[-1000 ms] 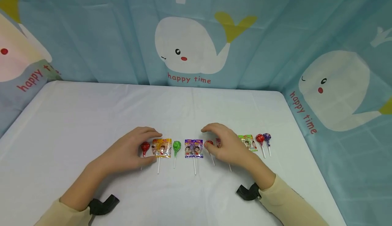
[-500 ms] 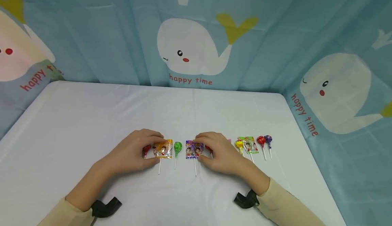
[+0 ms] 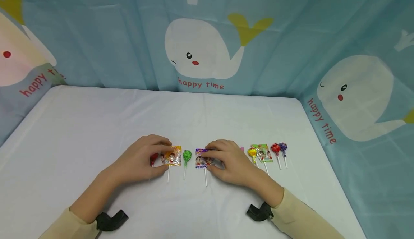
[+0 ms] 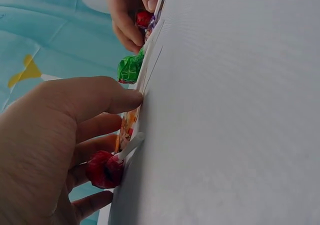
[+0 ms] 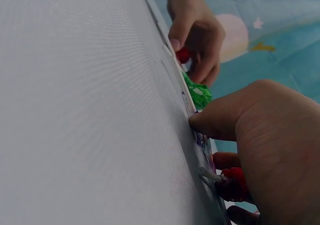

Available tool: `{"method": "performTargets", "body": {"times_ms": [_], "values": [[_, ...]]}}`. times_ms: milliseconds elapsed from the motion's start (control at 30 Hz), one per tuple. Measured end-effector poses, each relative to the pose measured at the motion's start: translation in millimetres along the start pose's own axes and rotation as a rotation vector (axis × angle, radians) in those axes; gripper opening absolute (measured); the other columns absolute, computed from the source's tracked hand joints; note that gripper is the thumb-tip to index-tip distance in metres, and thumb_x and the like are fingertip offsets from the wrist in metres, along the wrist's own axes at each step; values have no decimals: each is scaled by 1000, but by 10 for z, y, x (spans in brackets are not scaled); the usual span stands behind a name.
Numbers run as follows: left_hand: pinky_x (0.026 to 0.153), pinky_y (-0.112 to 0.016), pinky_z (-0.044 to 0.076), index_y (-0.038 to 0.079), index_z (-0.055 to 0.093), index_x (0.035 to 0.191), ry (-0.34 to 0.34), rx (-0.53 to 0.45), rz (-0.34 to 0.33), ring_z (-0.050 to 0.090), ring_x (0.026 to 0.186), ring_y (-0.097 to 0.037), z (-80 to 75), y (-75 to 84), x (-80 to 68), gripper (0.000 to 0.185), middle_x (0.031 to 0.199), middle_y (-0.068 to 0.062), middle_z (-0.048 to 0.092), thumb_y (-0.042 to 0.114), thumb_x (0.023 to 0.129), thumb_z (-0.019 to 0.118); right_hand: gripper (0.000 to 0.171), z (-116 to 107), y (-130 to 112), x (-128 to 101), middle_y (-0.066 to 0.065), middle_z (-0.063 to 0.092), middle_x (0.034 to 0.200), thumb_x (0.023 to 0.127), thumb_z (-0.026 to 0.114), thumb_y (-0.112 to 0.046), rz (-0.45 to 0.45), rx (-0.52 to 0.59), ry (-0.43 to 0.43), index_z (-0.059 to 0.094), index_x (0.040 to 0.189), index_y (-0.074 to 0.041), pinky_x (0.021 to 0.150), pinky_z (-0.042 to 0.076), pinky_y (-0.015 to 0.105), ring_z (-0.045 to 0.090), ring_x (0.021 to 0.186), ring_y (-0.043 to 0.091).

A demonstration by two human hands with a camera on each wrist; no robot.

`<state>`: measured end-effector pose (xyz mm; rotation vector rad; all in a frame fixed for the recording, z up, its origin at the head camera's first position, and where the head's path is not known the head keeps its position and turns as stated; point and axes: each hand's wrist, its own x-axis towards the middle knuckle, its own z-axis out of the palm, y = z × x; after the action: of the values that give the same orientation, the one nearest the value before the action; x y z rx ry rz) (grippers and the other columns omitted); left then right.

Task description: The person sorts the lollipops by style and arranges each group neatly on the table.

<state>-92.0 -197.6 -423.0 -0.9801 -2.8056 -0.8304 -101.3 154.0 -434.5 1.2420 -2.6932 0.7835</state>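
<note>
A row of lollipops lies on the white table (image 3: pixel 97 124). My left hand (image 3: pixel 161 158) pinches the orange flat-wrapped lollipop (image 3: pixel 175 158), index finger at its top edge and thumb below, with a red round lollipop (image 3: pixel 153 159) under the fingers. My right hand (image 3: pixel 209 161) pinches the purple flat-wrapped lollipop (image 3: pixel 199 160) the same way. A green round lollipop (image 3: pixel 187 155) lies between the two hands. In the left wrist view the thumb (image 4: pixel 125 99) presses the table beside the orange wrapper, and the red lollipop (image 4: pixel 102 169) sits against the fingers. Another red lollipop (image 5: pixel 234 182) shows under my right palm.
Right of my right hand lie a yellow lollipop (image 3: pixel 252 152), a green flat-wrapped one (image 3: pixel 263 152), a red round one (image 3: pixel 275 148) and a purple round one (image 3: pixel 283 146). A blue whale-print curtain (image 3: pixel 207 34) walls the table's back and sides.
My right hand has moved left from the red lollipop onto the purple wrapped one. My left fingers have closed onto the orange wrapped one, covering most of the red lollipop.
</note>
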Motion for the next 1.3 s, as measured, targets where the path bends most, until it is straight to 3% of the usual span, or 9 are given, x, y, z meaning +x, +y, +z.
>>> {"method": "performTargets", "body": {"times_ms": [300,600,1000,1300], "values": [[114,-60,45,17,82,126,-10,-6,-48,63,128,-27,-8,-88,153,43,133,3,70,20,83,91,33,28,-6,-4,-3,69,137,96,79,-25,11,-2,-7,81,129,-26,116,44,48,57,136,18],[115,-61,44,19,82,122,1,-6,-91,61,135,-30,-20,-283,280,35,137,0,71,19,87,86,32,53,-31,11,-2,70,134,95,80,-23,-11,6,12,82,127,-25,113,46,49,59,134,19],[119,-66,41,12,77,135,24,-1,-144,55,144,-39,-28,-413,404,40,153,-12,63,18,95,80,31,47,-13,18,-3,71,134,95,81,-25,-19,-6,22,82,126,-25,112,47,49,60,133,18],[123,-68,35,17,72,145,-23,-15,-168,47,152,-39,-46,-436,473,51,163,-10,54,28,96,81,32,25,-4,10,-3,70,136,96,79,-24,-3,-8,6,81,128,-26,115,44,47,58,135,17]]}}
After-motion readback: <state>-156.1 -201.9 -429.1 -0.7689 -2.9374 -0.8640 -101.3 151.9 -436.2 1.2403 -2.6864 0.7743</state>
